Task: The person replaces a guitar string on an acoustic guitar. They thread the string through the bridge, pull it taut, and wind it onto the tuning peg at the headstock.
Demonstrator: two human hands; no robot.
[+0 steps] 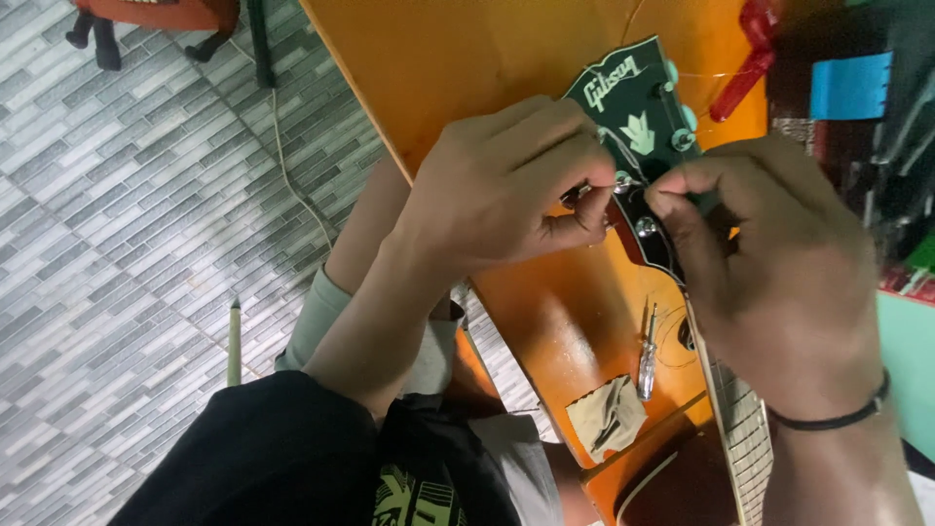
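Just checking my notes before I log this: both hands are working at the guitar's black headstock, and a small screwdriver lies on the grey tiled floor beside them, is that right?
Not quite. The head view shows the small screwdriver lying on the orange tabletop, next to the guitar neck, not on the grey tiled floor. The rest holds: the left hand and right hand both work at the black headstock.

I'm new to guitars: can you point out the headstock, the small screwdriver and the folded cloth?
headstock (pixel 633 97): head view, on its dark face.
small screwdriver (pixel 646 372): head view, on its clear handle.
folded cloth (pixel 606 419): head view, on its middle.
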